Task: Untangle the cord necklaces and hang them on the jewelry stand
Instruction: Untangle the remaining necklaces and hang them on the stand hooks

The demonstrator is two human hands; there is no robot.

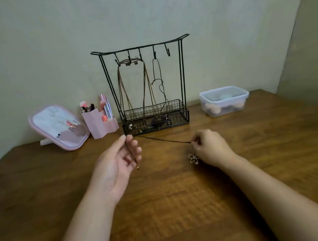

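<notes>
A dark cord necklace [163, 140] is stretched between my two hands above the wooden table. My left hand [117, 161] pinches one end of it between thumb and fingers, and the tip with a small bead dangles below the palm. My right hand [207, 147] pinches the other end, where a pale flower pendant [193, 158] hangs. Behind stands the black wire jewelry stand [182, 71] with hooks along its top bar. Brown cord necklaces [144, 87] hang from the left hooks and a thin black cord [160, 77] from another. The rightmost hook [167, 51] is bare.
The stand's wire basket [180, 112] holds small jewelry. A pink organiser with cosmetics [100, 124] and a pink-framed mirror [58, 125] stand at the left. A clear lidded plastic box [224, 100] sits at the right. The wall is close behind.
</notes>
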